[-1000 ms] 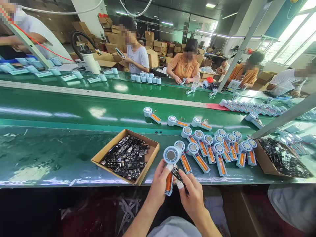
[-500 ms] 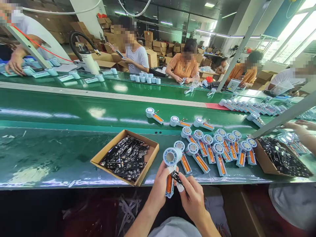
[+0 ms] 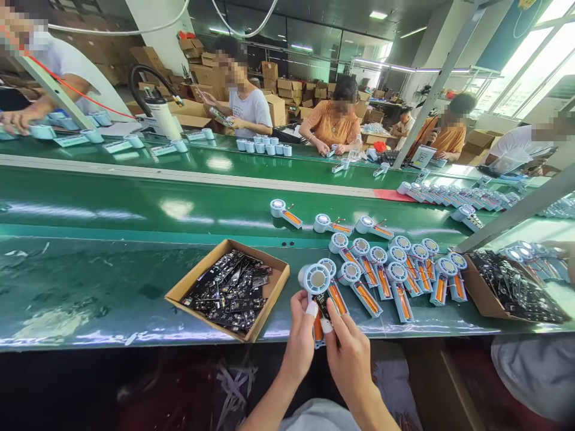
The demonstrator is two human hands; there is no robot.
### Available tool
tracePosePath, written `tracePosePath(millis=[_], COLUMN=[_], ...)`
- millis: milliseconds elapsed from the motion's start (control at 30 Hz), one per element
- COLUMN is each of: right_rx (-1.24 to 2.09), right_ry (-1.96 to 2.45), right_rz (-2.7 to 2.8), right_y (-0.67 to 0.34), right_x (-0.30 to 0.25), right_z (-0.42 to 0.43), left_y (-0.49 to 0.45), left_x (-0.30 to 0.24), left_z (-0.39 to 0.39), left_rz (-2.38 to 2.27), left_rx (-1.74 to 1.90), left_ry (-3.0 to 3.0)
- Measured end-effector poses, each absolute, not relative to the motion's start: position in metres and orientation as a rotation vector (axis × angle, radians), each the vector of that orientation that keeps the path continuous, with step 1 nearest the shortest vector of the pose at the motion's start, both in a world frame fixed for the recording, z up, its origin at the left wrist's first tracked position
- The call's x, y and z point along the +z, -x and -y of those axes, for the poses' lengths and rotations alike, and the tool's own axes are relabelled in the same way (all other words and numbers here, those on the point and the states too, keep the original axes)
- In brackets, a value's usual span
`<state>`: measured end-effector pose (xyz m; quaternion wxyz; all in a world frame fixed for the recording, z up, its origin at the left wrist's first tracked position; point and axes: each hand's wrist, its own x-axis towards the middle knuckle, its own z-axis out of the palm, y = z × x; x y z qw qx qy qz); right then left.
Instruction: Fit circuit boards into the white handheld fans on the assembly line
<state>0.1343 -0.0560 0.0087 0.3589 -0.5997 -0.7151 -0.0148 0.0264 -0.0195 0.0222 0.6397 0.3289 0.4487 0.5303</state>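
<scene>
My left hand is closed around the handle of a light-blue handheld fan, its round head up and an orange battery cell showing in the open handle. Between the fingers of my right hand is a small black circuit board, lying against the fan just below its head. White covers sit on a thumb or fingertip of each hand. Beyond and to the right stand several more open fans in rows on the bench. To the left, an open cardboard box holds a heap of black circuit boards.
A second cardboard box of boards stands at the right, beside a slanted metal post. Three fans lie on the green conveyor belt. Several co-workers sit along the far side, and fan parts stand there.
The fan has turned and shifted slightly right in my hands, and the board now lies closer along its handle. Fans on the belt have moved slightly right.
</scene>
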Motion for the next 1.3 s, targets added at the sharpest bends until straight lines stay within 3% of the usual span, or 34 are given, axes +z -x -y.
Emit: tracePosePath(millis=[333,467,633,733,800,1067,1300], right_rx=[0.123,0.147,0.088,0.132,0.231,0.526,0.618], right_ry=[1.855,1.784,1.924,1.923,1.873,1.715,1.732], right_rz=[2.367,2.296,2.326,2.438,2.464,2.233,1.9], right_y=[-0.119,-0.112,-0.112,-0.117,-0.121,-0.148,-0.199], right_x=[0.035,0.015,-0.006,0.001,0.012,0.029,0.03], right_z=[0.043,0.039,0.032,0.022,0.016,0.019,0.032], left_y=[-0.025,-0.01,0.039,0.074,0.09,0.088,0.103], left_x=[0.008,0.009,0.04,0.058,0.062,0.042,0.044], left_z=[0.008,0.008,0.008,-0.016,-0.042,-0.095,-0.088], left_rz=[-1.185,-1.253,-1.35,-1.883,-2.0,-1.858,-1.843], left_rx=[1.265,1.095,0.744,0.496,0.413,0.047,0.044], left_ry=[-0.788,-0.882,-1.518,-1.946,-2.024,-2.26,-2.309])
